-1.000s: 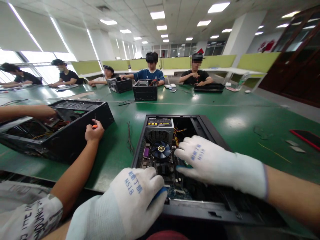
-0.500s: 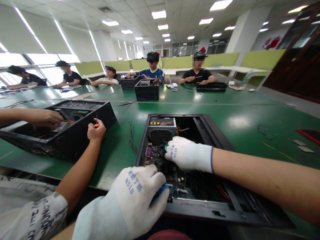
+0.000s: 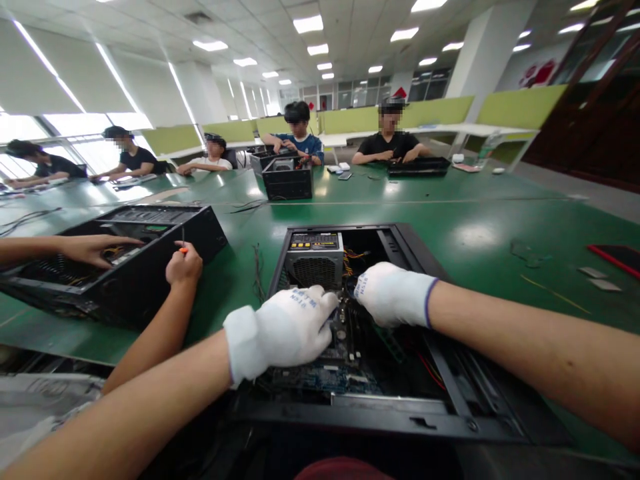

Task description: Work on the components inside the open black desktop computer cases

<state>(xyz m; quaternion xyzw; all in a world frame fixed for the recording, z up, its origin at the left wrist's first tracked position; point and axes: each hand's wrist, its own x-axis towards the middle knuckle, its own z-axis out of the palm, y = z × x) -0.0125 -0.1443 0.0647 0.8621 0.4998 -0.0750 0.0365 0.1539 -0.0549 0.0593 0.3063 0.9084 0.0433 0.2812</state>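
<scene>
An open black computer case (image 3: 425, 417) lies on its side before me, with a metal power supply (image 3: 315, 259) in its far left corner. Both my hands wear white gloves and reach inside. My left hand (image 3: 295, 327) is over the motherboard (image 3: 325, 379), its fingers bent and pressed together by the socket area; what they hold, if anything, is hidden. Just right of it, my right hand (image 3: 387, 295) has its fingers curled round a dark round part, apparently the cooling fan (image 3: 351, 288), mostly covered by the glove. Coloured wires (image 3: 356, 255) run beside the power supply.
At my left, a co-worker's hands, one with an orange-handled screwdriver (image 3: 184, 249), work at another black case (image 3: 150, 267). Loose cables (image 3: 257, 273) lie between the cases. More people sit across the green table (image 3: 480, 267). A red-edged dark object (image 3: 617, 259) lies far right.
My left hand has moved forward from the case's near edge to the motherboard; the blue object in it no longer shows. My right hand has shifted right, and the fan seems moved with it.
</scene>
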